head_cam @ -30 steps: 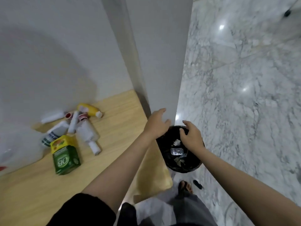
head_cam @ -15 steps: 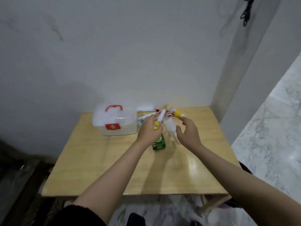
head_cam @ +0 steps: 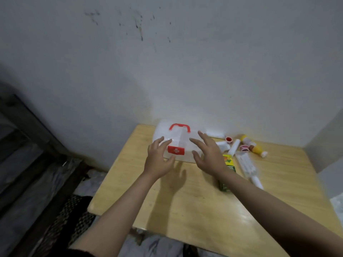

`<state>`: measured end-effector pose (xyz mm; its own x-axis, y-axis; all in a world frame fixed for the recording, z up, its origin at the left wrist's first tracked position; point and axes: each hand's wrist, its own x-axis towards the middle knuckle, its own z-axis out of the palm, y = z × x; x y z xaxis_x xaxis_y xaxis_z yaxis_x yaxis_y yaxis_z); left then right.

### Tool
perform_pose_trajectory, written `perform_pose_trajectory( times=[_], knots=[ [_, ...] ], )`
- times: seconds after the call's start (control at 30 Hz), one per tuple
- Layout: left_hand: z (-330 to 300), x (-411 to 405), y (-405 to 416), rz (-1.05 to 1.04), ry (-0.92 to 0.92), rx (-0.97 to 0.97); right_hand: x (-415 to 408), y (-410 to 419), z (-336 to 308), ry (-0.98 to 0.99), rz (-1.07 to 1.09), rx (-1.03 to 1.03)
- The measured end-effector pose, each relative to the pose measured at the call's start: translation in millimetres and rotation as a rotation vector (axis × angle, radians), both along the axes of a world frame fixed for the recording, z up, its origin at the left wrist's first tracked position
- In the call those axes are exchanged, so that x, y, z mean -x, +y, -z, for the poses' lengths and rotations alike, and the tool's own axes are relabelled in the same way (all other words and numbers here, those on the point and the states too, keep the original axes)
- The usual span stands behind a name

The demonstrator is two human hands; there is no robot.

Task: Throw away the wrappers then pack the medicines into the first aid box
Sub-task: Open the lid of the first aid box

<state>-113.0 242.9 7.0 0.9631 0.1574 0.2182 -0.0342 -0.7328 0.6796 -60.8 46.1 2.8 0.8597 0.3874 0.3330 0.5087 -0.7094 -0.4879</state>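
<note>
Over the first aid box, spread fingers seemingly touch it.

A wooden table fills the lower centre and right of the frame, set against a grey wall; near its far edge stands a clear first aid box with a red handle on top and a red latch in front; the left hand and right hand hang spread, fingers apart, before the box, one at each side of the latch, both empty; right of the box lies a cluster of medicines: a green carton partly under the right wrist, a white tube, a yellow bottle, a clear bottle; dark clutter sits at lower left.
</note>
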Motion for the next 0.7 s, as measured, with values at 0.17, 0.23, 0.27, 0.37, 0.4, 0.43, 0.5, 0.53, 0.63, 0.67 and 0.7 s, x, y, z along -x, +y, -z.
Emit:
perform_pose_trajectory(
  times=[0.17, 0.23, 0.27, 0.37, 0.4, 0.43, 0.5, 0.53, 0.63, 0.67, 0.7],
  knots=[
    [16.2, -42.5, 28.2, 0.123, 0.065, -0.260, -28.1, 10.0, 14.6, -0.002, -0.007, 0.084],
    [24.0, -56.4, 36.1, 0.162, 0.073, -0.316, -32.3, 11.5, 21.1, 0.014, 0.001, 0.059],
    [27.9, -61.5, 39.3, 0.171, 0.053, -0.328, -33.3, 12.5, 23.7, 0.017, 0.009, 0.049],
    [39.4, -69.2, 45.6, 0.181, -0.066, -0.362, -33.0, 15.9, 29.3, 0.023, 0.037, 0.018],
    [42.3, -70.8, 46.7, 0.182, -0.105, -0.367, -32.2, 16.9, 30.0, 0.025, 0.043, 0.004],
    [44.4, -72.1, 47.8, 0.187, -0.140, -0.366, -31.4, 17.6, 30.3, 0.029, 0.049, -0.009],
    [45.9, -73.5, 50.6, 0.210, -0.198, -0.374, -30.2, 18.1, 30.6, 0.035, 0.053, -0.029],
    [46.3, -73.9, 52.8, 0.225, -0.222, -0.383, -29.9, 18.2, 30.6, 0.039, 0.054, -0.038],
    [47.1, -76.2, 61.6, 0.283, -0.236, -0.408, -28.1, 19.5, 30.9, 0.064, 0.069, -0.067],
    [46.7, -76.9, 64.7, 0.310, -0.228, -0.417, -27.2, 20.3, 29.8, 0.078, 0.075, -0.074],
    [46.4, -77.6, 68.0, 0.339, -0.225, -0.431, -26.5, 21.0, 28.3, 0.092, 0.080, -0.076]
  ],
)
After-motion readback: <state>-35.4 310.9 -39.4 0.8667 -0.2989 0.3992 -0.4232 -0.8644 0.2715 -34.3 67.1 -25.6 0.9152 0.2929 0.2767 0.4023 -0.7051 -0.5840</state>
